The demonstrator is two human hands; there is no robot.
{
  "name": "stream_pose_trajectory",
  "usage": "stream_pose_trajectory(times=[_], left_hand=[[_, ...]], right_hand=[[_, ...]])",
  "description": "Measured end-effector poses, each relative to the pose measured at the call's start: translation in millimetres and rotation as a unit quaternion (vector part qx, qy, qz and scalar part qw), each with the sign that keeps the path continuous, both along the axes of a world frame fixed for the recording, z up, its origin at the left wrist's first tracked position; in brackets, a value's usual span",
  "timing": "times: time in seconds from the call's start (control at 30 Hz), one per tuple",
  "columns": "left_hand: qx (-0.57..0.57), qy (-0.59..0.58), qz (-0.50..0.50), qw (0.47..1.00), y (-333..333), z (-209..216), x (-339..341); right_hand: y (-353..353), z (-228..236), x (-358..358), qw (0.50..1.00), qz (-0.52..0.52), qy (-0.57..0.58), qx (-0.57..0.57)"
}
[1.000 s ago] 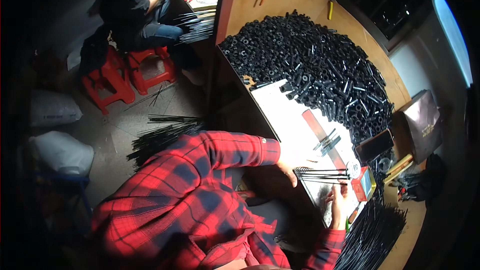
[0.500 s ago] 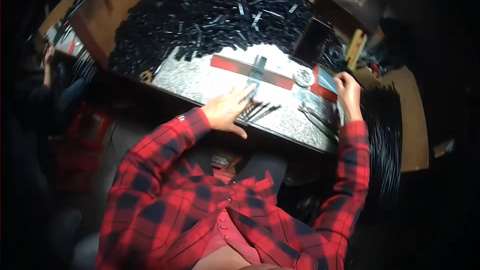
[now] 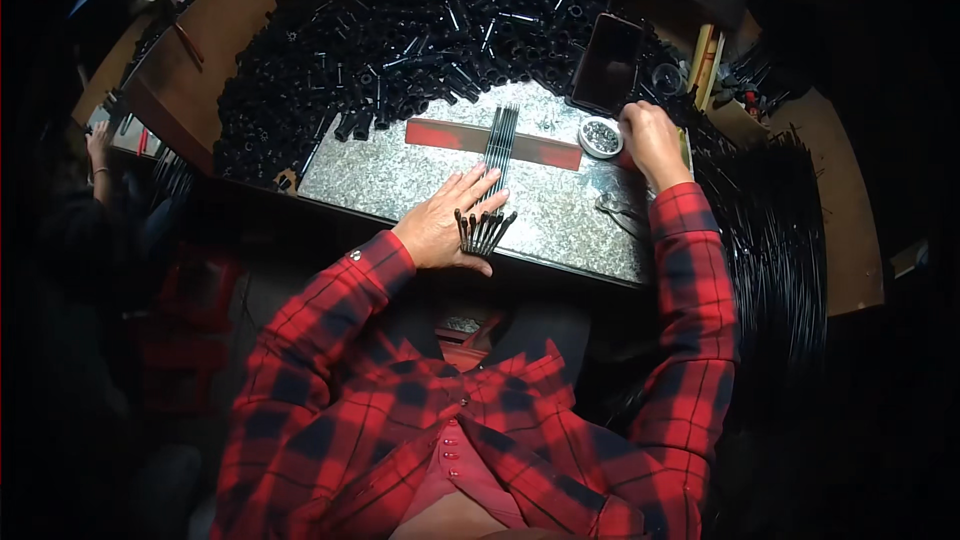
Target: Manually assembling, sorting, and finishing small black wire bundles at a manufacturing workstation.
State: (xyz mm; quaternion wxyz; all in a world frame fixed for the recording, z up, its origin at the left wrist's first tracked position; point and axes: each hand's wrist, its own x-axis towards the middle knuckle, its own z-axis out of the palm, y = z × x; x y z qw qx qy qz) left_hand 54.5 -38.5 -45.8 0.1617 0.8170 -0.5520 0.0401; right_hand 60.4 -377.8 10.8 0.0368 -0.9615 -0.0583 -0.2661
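My left hand (image 3: 438, 225) lies flat with its fingers stretched over a row of thin dark rods (image 3: 502, 145). These rods lie side by side across a flat bar with a red end (image 3: 480, 141). Their dark near ends (image 3: 486, 231) fan out beside my left thumb. My right hand (image 3: 657, 145) is closed, its fingertips bent together just right of a round white tub (image 3: 600, 137) of small shiny pieces. Whatever its fingers may hold is hidden. A red piece under that hand is mostly covered.
A large heap of black tubular parts (image 3: 400, 30) covers the far side. A dark phone (image 3: 608, 62) lies behind the tub. Pliers (image 3: 622, 210) rest near my right sleeve. Long thin black rods (image 3: 775, 230) hang at the right. Another person's hand (image 3: 98, 145) shows far left.
My right hand has moved left and away from me, closer to the tub, covering the red piece. My left hand stays on the rods, whose near ends now stand fanned by my thumb.
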Motion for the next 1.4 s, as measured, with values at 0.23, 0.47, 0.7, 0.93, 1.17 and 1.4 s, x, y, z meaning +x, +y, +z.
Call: stream_pose_trajectory(times=[0.23, 0.47, 0.7, 0.93, 1.17, 1.4], left_hand=[[0.013, -0.005, 0.011, 1.0, -1, -2, 2], [0.012, -0.018, 0.006, 1.0, -4, 1, 3], [0.0, -0.033, 0.01, 0.999, -4, -3, 2], [0.001, -0.023, 0.02, 1.0, -4, -6, 1], [0.003, -0.028, 0.02, 0.999, -5, -4, 0], [-0.002, -0.026, 0.02, 0.999, -5, -5, -1]], right_hand=[[-46, 3, -16, 0.975, -0.187, 0.118, -0.022], [-58, 2, -24, 0.974, -0.161, 0.156, -0.042], [-61, -4, -28, 0.978, -0.161, 0.097, -0.087], [15, 4, -20, 0.998, -0.033, -0.053, 0.013], [113, -41, 3, 0.996, 0.025, -0.003, -0.091], [116, -44, 21, 0.995, -0.014, 0.012, -0.098]])
